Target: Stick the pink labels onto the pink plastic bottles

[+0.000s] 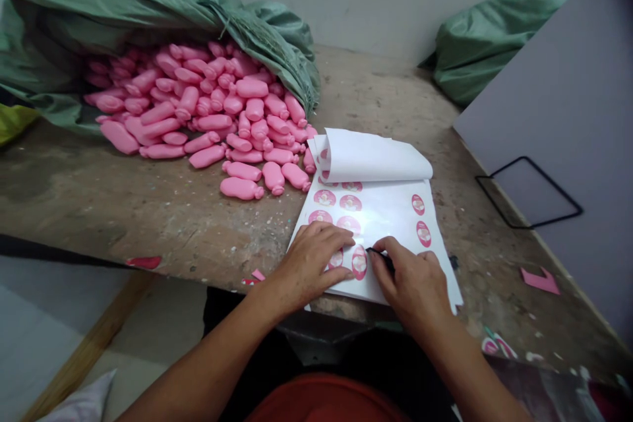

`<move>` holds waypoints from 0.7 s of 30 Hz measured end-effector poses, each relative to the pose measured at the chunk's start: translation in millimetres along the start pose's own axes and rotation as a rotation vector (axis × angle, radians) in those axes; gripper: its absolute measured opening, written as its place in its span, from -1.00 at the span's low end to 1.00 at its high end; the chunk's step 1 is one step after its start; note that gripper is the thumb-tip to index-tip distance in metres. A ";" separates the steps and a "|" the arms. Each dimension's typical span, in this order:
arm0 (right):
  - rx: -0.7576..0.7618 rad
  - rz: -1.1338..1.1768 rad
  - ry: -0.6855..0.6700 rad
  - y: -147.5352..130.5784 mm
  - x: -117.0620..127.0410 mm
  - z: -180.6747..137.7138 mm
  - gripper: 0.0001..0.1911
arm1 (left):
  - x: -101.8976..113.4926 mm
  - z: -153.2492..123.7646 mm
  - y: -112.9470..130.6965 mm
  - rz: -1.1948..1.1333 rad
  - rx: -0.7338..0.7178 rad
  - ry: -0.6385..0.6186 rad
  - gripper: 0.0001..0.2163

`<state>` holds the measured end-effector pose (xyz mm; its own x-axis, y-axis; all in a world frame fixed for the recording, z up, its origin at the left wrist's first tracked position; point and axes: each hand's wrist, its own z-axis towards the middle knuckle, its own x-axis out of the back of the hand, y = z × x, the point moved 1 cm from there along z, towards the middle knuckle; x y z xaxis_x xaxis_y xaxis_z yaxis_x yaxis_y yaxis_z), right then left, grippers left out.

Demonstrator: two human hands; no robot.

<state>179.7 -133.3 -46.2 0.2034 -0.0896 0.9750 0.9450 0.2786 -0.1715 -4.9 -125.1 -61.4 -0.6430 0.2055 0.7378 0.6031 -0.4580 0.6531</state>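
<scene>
A stack of white sticker sheets (395,211) printed with pink oval stickers lies on the table before me. Its top sheets are curled over (378,157) at the far end. My left hand (316,254) rests on the left of the stack with thumb and fingers apart, holding nothing. One oval sticker (359,262) shows just beyond its thumb tip. My right hand (413,277) is closed around a thin black pointed tool (383,257). The tool's tip is by that sticker's upper right edge; whether it touches the sticker I cannot tell. Other stickers are partly hidden under my left hand.
Pink plastic bottles (212,122) spill from a large green sack (148,0) at the back left. Another green sack (489,46) stands at the back right. A grey panel (568,112) with a black wire frame (531,221) borders the right side. Pink scraps (540,280) lie on the table (198,231).
</scene>
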 end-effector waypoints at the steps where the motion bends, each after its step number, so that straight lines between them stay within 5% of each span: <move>1: 0.006 -0.009 0.005 -0.4 -0.8 0.3 -0.84 | 0.1 -0.1 0.1 -0.002 -0.002 0.004 -0.65; 9: 0.063 -0.135 0.102 2.1 -9.3 6.1 -0.67 | 0.8 -0.5 1.0 -0.003 -0.003 0.022 -0.61; 15: -0.221 0.488 -0.126 12.1 -0.6 6.3 -0.65 | 0.7 0.5 0.4 -0.021 0.016 0.022 -0.58; 21: -0.354 0.978 -0.139 19.8 16.3 3.6 -0.65 | 4.4 -1.2 6.8 -0.044 0.037 0.034 -0.55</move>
<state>200.9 -125.8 -33.2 0.9086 0.1411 0.3930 0.4103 -0.1271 -0.9030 -4.2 -128.4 -53.9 -0.6845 0.1951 0.7024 0.5906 -0.4164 0.6912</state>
